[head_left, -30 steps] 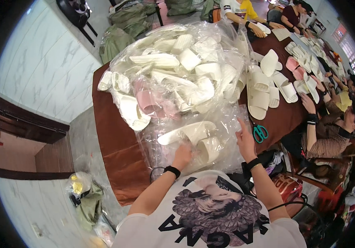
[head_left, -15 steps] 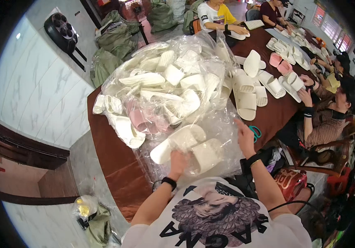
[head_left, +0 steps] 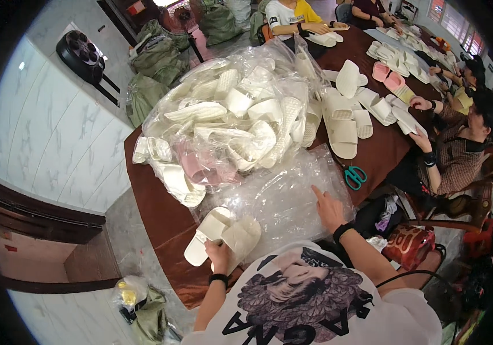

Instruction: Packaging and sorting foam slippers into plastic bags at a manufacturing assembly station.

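Observation:
My left hand (head_left: pixel 218 255) grips a pair of cream slippers (head_left: pixel 223 234) at the near edge of the brown table (head_left: pixel 160 221). My right hand (head_left: pixel 328 208) rests flat, fingers apart, on a sheet of clear plastic wrap (head_left: pixel 284 198) lying in front of me. Behind the wrap rises a big clear bag stuffed with cream and pink slippers (head_left: pixel 232 123).
Green-handled scissors (head_left: pixel 354 176) lie right of the wrap. Loose cream slippers (head_left: pixel 344 123) and pink ones (head_left: pixel 389 77) cover the far table. Other people sit along the right side and far end. Green sacks (head_left: pixel 154 63) and a red bag (head_left: pixel 410 244) stand on the floor.
My left hand has pulled the cream slippers out from the plastic toward the table's near edge. My right hand has stayed on the plastic wrap.

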The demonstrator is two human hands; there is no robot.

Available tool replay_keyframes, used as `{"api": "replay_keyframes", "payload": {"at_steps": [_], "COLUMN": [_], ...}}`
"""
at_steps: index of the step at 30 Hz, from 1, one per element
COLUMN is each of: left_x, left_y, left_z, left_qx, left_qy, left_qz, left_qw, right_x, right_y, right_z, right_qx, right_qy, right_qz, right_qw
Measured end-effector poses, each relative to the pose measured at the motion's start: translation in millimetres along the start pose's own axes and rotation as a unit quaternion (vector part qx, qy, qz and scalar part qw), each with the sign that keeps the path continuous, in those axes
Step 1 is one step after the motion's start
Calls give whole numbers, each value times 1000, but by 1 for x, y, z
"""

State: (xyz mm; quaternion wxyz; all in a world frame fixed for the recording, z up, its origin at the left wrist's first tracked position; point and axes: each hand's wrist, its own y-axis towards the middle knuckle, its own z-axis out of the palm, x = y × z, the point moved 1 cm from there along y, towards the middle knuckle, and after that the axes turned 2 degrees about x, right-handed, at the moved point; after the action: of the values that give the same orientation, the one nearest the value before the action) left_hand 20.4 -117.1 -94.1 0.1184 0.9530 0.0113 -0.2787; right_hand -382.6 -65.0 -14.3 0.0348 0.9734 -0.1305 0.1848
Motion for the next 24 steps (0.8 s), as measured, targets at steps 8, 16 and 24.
{"api": "replay_keyframes", "payload": {"at_steps": [8,16,24], "left_x": [119,-104,-201], "left_y": [3,55,41], "left_z": [-89,-187,-2], "left_qx": [-101,-47,217], "left_qy": [-93,-357,-25], "left_qz": [-133,-20,289], "left_qw": [981,933,932], "right_x": [53,8,-6], "right_y": [16,26,45], "right_z": [-51,0,97], "right_qx": [-38,23,-18], "right_qy": [-100,-70,60], "right_qz": [-75,-169,-153], "right_qw": [991,983,986]}}
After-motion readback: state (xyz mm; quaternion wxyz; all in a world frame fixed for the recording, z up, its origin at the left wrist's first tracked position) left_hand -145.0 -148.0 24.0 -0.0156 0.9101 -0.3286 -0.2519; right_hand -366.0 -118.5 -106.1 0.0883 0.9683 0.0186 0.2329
